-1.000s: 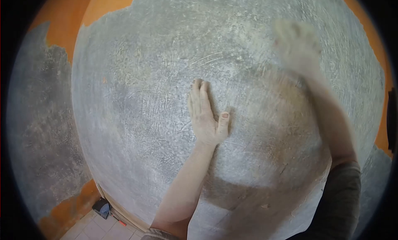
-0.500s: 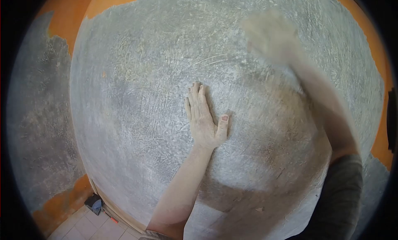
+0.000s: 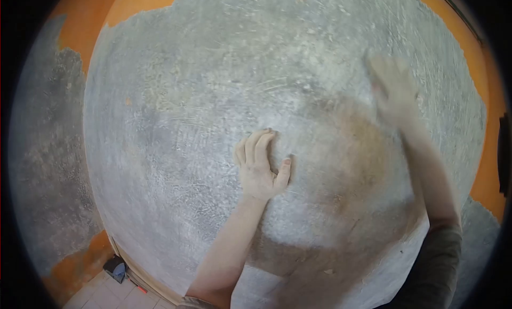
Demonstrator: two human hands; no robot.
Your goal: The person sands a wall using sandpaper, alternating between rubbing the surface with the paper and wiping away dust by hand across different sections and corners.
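My left hand (image 3: pixel 260 167) rests against the grey, rough-textured wall (image 3: pixel 176 165), holding nothing. Its thumb stands out to the right and its fingers are bent, with the tips touching the surface. Higher up and to the right, my right hand (image 3: pixel 393 90) is smeared by motion close against the same wall. Its fingers are too blurred to make out, and whether anything lies under the palm is hidden. Fine scratches and pale patches mark the wall around both hands.
Orange paint (image 3: pixel 141 2) borders the grey area at the top and sides. On the tiled floor (image 3: pixel 114 295) at lower left lies a small dark object with a blue part (image 3: pixel 116 269). A dark object (image 3: pixel 503 154) shows at the right edge.
My right hand has swept right and down across the wall. My left hand sits slightly lower in view, and its fingers have gone from straight to bent.
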